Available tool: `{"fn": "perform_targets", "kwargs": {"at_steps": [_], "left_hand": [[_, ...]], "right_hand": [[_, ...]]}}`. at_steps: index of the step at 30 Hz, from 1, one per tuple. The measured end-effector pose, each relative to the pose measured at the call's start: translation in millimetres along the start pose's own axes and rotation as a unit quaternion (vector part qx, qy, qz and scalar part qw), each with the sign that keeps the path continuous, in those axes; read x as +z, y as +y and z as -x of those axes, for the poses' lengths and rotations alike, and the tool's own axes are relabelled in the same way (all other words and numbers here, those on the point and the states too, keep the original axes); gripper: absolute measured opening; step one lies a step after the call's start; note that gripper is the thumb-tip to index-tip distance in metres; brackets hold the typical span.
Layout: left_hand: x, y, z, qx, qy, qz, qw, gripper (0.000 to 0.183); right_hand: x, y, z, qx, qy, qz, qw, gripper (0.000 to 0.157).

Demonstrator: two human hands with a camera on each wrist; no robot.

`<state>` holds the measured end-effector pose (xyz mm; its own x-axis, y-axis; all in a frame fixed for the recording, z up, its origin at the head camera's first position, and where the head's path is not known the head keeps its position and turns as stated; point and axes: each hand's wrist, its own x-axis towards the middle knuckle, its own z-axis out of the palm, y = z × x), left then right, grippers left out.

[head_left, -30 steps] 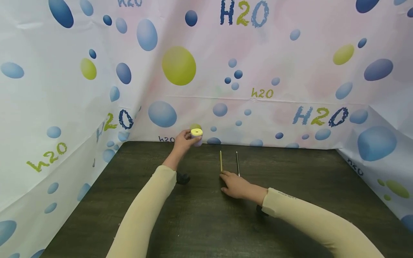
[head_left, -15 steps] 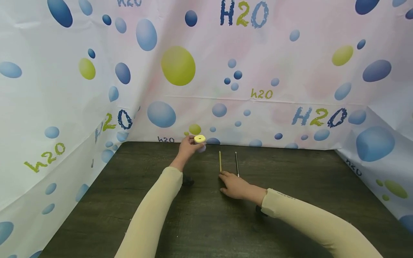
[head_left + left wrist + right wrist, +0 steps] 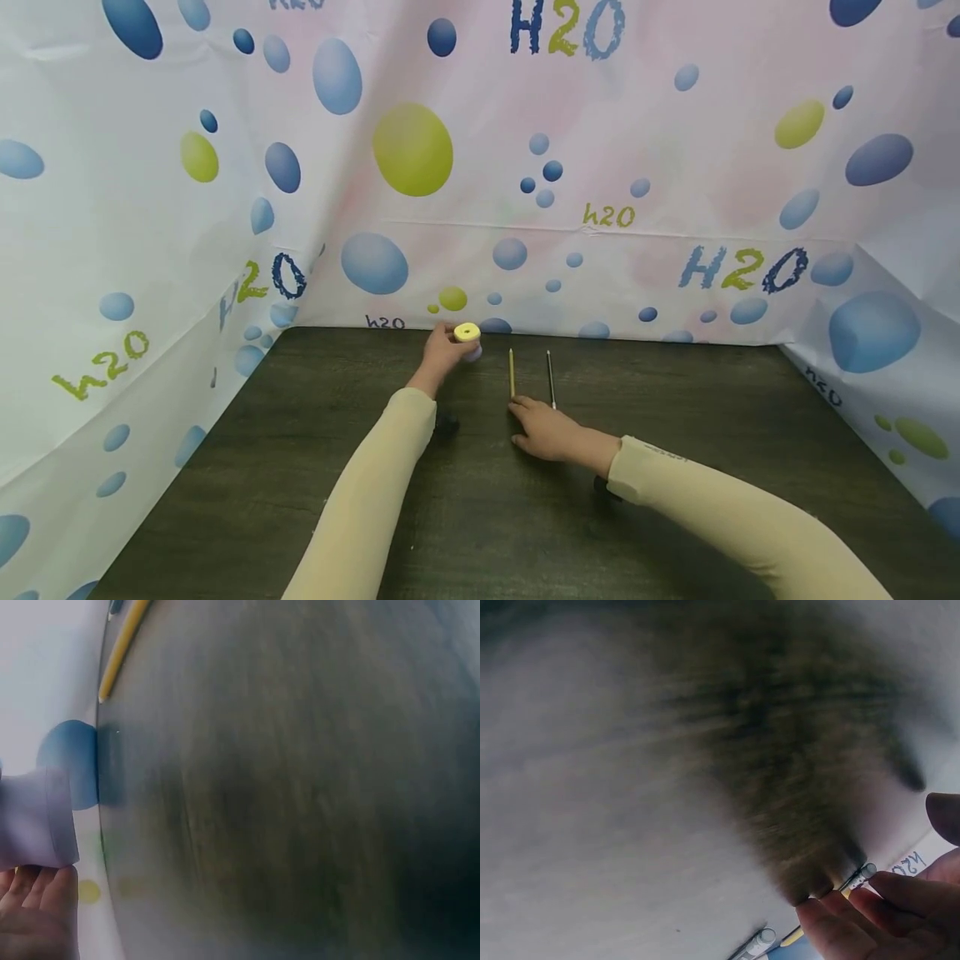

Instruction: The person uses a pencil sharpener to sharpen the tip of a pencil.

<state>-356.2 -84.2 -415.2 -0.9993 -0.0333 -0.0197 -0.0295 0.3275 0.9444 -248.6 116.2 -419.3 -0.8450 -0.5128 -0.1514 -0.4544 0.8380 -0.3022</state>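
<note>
In the head view my left hand [image 3: 441, 354] grips a small lavender container [image 3: 473, 353] with a yellow lid [image 3: 467, 332], a dark spot in its middle. It is held near the table's back edge; the left wrist view shows the container's side [image 3: 34, 817] with fingers beneath. My right hand [image 3: 551, 429] lies with extended fingers at the near end of a yellow pencil [image 3: 512, 373]. A dark pencil [image 3: 551, 379] with a white end lies beside it, partly hidden behind the hand. In the right wrist view the thumb [image 3: 945, 816] stands apart from the pencil's pale end [image 3: 865, 873].
Both pencils lie roughly parallel on the dark wooden table [image 3: 465, 500]. A white sheet printed with bubbles and lettering [image 3: 645, 150] hangs behind the table and along its sides. A dark wrist camera [image 3: 447, 423] shows under the left sleeve.
My left hand has moved right and down toward the table with the container, coming nearer the yellow pencil. My right hand and both pencils have stayed in place.
</note>
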Motion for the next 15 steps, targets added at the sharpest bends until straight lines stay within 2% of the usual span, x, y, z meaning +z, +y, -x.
{"fn": "perform_targets", "kwargs": {"at_steps": [4,11,15], "left_hand": [[2.2,-0.1,1.7,-0.001,-0.003,-0.01,0.9999,0.054],[4.2,-1.2,-1.1,-0.008,-0.014,-0.061,0.998,0.068],[4.5,-2.9,-1.2,-0.016,-0.021,-0.073,0.997,0.064]], "right_hand": [[-0.3,-0.5,0.4,-0.004,-0.001,0.005,1.0,0.058],[-3.1,-2.4,2.6,-0.005,-0.008,0.003,1.0,0.058],[-1.9,-2.4,2.3,-0.002,-0.006,-0.001,1.0,0.058]]}}
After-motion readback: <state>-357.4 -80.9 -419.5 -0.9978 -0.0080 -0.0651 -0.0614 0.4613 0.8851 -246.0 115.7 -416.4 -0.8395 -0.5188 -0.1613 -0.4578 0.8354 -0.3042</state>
